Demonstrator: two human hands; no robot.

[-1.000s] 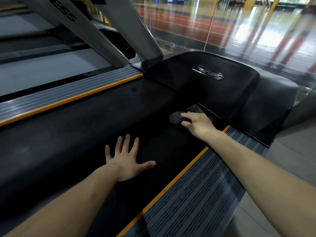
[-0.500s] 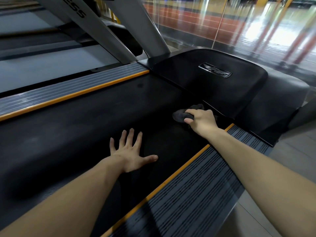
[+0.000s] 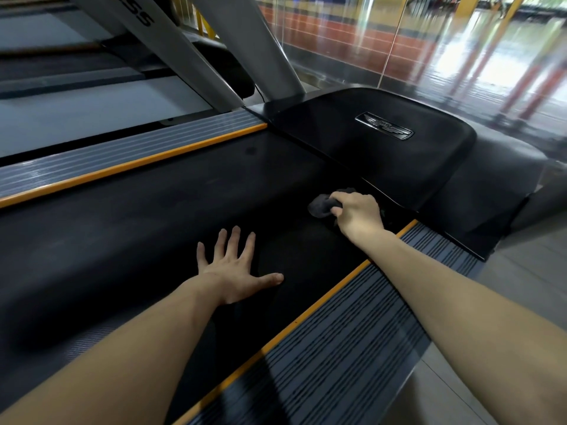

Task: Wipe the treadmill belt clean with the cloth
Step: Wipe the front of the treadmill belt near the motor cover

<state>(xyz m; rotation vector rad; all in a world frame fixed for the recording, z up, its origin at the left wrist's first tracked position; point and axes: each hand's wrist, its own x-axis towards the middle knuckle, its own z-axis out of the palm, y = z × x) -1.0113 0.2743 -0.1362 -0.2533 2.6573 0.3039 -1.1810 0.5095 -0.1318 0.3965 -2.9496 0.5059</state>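
Wiping hand: right hand point(image 3: 359, 214) grips dark cloth point(image 3: 322, 205) on treadmill belt point(image 3: 138, 228), centre-right of frame.
Bracing hand: left hand point(image 3: 233, 268) flat, fingers spread, holding nothing.

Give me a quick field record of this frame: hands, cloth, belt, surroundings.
left hand: flat on the belt, fingers spread, holding nothing
right hand: grips the cloth, pressing it onto the belt
cloth: dark, bunched, at the belt's front end beside the motor cover
belt: black, between two side rails
motor cover: glossy black, with a badge
side rails: grey ribbed, orange-edged
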